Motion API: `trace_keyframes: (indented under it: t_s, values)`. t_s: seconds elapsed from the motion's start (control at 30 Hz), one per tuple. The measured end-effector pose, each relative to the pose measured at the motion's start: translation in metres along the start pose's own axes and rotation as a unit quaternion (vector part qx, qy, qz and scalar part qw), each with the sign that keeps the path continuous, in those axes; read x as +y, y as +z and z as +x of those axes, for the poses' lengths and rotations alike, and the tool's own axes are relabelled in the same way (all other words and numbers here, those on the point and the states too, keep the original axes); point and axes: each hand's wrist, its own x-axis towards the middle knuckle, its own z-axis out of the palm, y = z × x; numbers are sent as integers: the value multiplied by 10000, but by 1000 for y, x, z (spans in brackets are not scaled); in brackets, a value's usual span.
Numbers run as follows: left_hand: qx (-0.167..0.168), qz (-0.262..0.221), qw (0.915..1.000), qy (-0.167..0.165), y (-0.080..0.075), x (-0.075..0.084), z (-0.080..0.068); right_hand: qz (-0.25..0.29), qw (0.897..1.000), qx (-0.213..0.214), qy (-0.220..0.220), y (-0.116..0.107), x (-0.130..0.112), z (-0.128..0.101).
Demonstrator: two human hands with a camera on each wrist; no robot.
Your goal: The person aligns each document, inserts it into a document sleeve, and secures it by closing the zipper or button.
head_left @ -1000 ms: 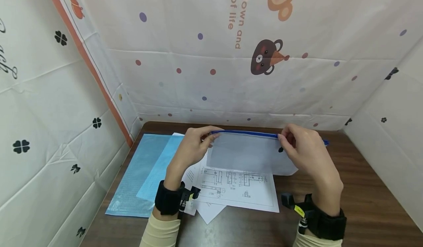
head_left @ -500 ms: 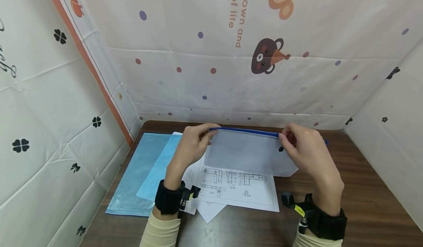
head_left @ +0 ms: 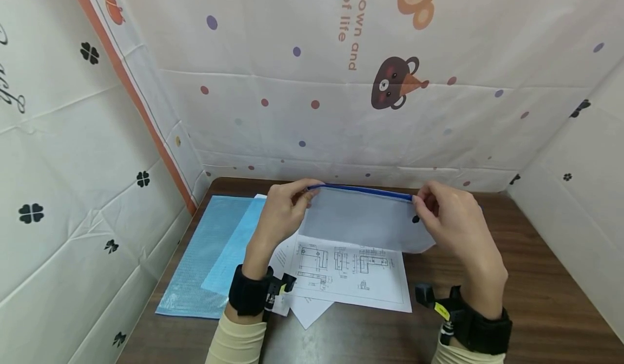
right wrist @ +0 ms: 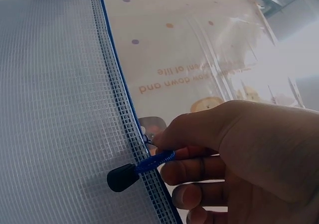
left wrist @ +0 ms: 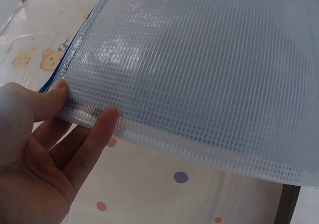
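A translucent mesh zipper pouch [head_left: 361, 220] with a blue zipper along its top edge hangs tilted between both hands in the head view. With thumb and fingers, my left hand [head_left: 285, 209] pinches its upper left corner; the left wrist view shows the thumb on the near face of the mesh [left wrist: 189, 69]. My right hand [head_left: 448, 220] is at the zipper's right part. In the right wrist view its thumb and index finger pinch the zipper pull [right wrist: 155, 160], a blue cord with a black tip lying over the mesh. The pouch's right end is hidden behind the right hand.
Under the pouch lie printed sheets, the top one a technical drawing [head_left: 351, 280]. Blue mesh pouches or sheets [head_left: 205, 261] lie at the left of the brown wooden table [head_left: 536, 277]. Patterned cloth walls [head_left: 302, 120] stand behind and at both sides.
My left hand has risen slightly and shifted left with the pouch's corner, so the zipper slopes more. The blue zipper end beyond my right hand has gone out of sight. My right hand has barely moved.
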Motion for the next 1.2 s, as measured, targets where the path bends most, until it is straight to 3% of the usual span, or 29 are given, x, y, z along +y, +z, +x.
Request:
trace_keyframes:
  t_s: [0.4, 0.63, 1.2]
  values:
    - [414, -85, 9991, 49, -3, -2, 1, -63, 9997, 195, 129, -1, 5, -1]
    - [825, -83, 9966, -17, -4, -3, 1, -86, 9996, 220, 183, 0, 4, -2]
    - [1013, 41, 9948, -111, -4, -4, 1, -70, 9996, 238, 130, 1, 3, -1]
